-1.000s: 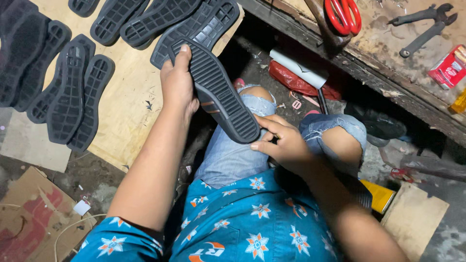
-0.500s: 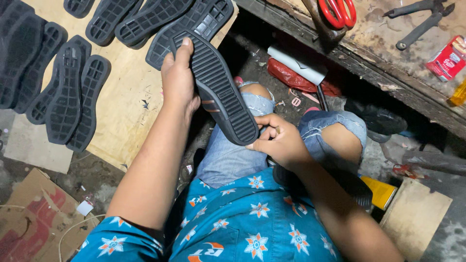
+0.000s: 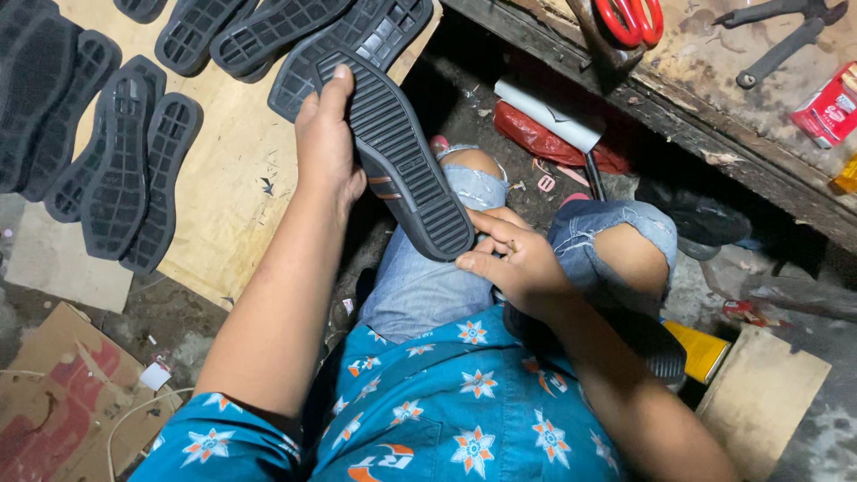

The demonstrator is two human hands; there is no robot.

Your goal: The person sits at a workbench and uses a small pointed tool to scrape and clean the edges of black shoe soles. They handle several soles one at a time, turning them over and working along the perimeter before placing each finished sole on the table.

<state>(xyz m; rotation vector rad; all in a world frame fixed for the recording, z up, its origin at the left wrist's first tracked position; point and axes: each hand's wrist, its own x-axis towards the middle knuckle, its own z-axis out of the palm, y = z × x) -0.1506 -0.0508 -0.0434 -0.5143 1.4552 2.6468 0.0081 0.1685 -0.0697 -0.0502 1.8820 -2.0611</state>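
Note:
A black ribbed shoe sole (image 3: 402, 161) is held tread up above my knees. My left hand (image 3: 326, 143) grips its front part from the left side. My right hand (image 3: 513, 259) pinches the heel end, fingers curled around the edge. Below it are my legs in torn light jeans (image 3: 428, 286) and a blue flowered shirt. Several more black soles (image 3: 116, 152) lie on a plywood board (image 3: 228, 196) to the left and beyond the held one.
A dirty wooden bench (image 3: 714, 98) runs along the top right, with red-handled scissors (image 3: 629, 18), pliers (image 3: 777, 36) and a small red carton (image 3: 830, 107). A red bag and white roll (image 3: 549, 120) lie under it. Cardboard (image 3: 54, 393) is at lower left, a yellow box (image 3: 701, 348) at right.
The sole and both hands have shifted slightly down and left in view; the grip on it stays the same.

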